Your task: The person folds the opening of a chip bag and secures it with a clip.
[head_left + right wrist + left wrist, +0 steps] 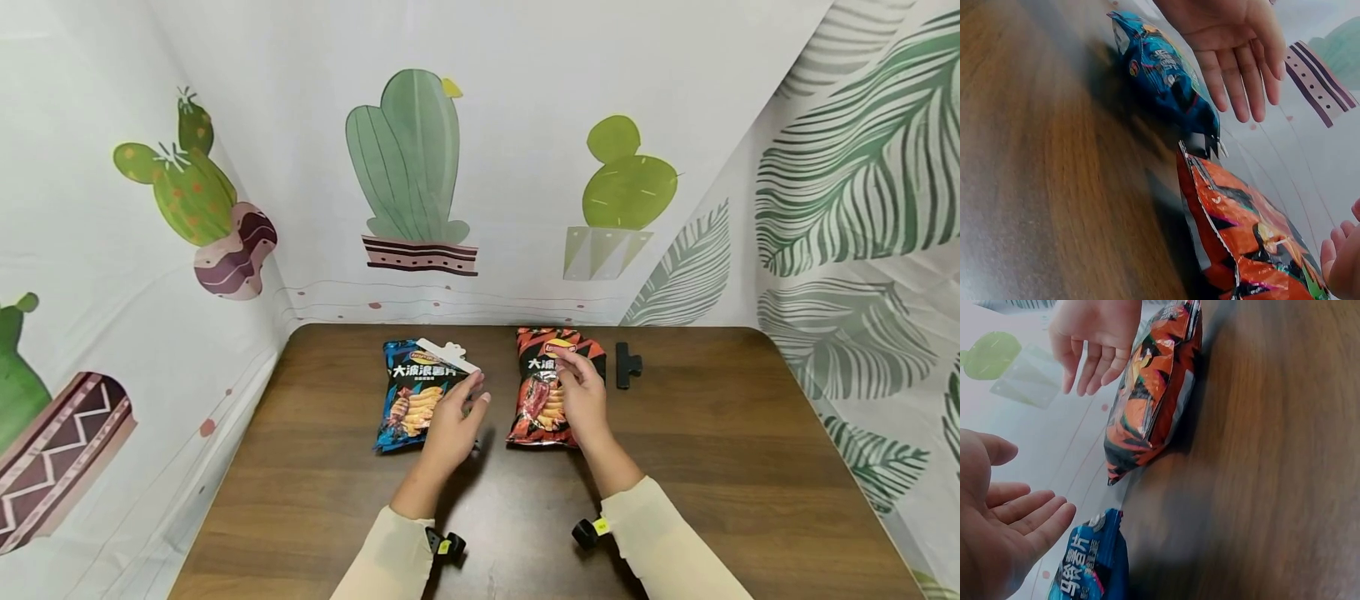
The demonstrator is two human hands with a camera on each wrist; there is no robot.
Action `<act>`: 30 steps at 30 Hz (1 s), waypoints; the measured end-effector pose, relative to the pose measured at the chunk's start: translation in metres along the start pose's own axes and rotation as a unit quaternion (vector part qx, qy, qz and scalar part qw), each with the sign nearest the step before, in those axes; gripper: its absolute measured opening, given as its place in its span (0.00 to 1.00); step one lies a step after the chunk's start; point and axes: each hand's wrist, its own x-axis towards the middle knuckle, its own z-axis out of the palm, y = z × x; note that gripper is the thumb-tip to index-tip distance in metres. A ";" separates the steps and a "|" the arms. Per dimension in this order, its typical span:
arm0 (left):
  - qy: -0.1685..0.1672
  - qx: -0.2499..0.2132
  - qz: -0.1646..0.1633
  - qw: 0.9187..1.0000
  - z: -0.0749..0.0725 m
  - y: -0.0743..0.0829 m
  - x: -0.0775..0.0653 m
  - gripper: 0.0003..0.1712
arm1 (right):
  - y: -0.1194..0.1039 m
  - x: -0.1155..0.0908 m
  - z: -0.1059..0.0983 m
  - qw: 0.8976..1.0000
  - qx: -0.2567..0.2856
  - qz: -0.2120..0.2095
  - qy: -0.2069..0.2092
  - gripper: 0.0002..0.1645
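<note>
Hiding some of the red bag's (pixel 543 402) lettering and right side, your right hand (pixel 585 402) sits right over it; whether skin touches wrapper, you can't tell from here. Your left hand (pixel 453 421) blocks part of the blue bag (pixel 415 404), which lies just left of the red bag. And in the wrist views, the picture edges cut off both bags' ends, your own near hand included, with plenty of blur.

Crinkly, glossy wrappers here, puffed up like pillows with flat sealed ends! A slim white clip (pixel 448 355) lies slantwise across the blue bag's top, one end pointing toward the red bag; its bite is unclear. A black clip (pixel 627 367), long-barred with a stubby grip, rests just right of the red bag. Beneath it all, smooth brown wood-grain table (pixel 712 442).

Now your hands: both empty, nothing grasped, fingers loosely extended, forearms slanting in from the red bag's near side.
</note>
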 end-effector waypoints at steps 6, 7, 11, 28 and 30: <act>-0.019 0.007 -0.008 1.000 0.006 0.001 -0.003 0.29 | -0.001 0.001 -0.008 1.000 0.004 0.014 0.014 0.21; -0.023 0.008 -0.009 1.000 0.007 0.001 -0.004 0.30 | -0.001 0.002 -0.009 1.000 0.002 0.014 0.017 0.21; -0.035 0.006 -0.012 0.999 0.011 0.000 -0.005 0.30 | 0.000 0.006 -0.015 0.999 -0.006 0.008 0.034 0.21; -0.070 -0.014 -0.017 0.997 0.027 0.000 -0.011 0.32 | 0.016 0.018 -0.046 0.994 -0.047 0.059 0.083 0.25; -0.077 -0.016 -0.023 0.997 0.028 0.001 -0.012 0.34 | 0.017 0.017 -0.049 0.993 -0.052 0.070 0.079 0.26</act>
